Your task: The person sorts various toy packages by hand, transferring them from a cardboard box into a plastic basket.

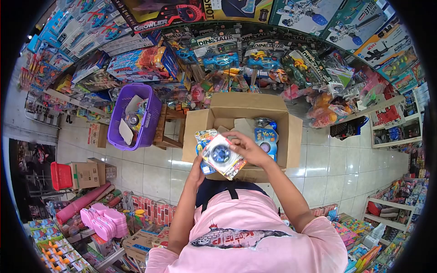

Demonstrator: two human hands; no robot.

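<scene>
Gripping white cardboard-backed, clear-blister pack [221, 154], round blue toy inside: left hand [195, 172] at left edge, right hand [249, 149] upper right. Likely light, stiff; blister crushable, card edges best hold.

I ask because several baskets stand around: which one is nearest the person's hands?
The purple basket, left of the open cardboard box; the red basket is farther off.

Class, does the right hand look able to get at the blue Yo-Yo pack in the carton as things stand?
Probably yes: the carton is open and the Yo-Yo pack lies close to the right hand, though its fingers would first have to leave the white pack.
</scene>
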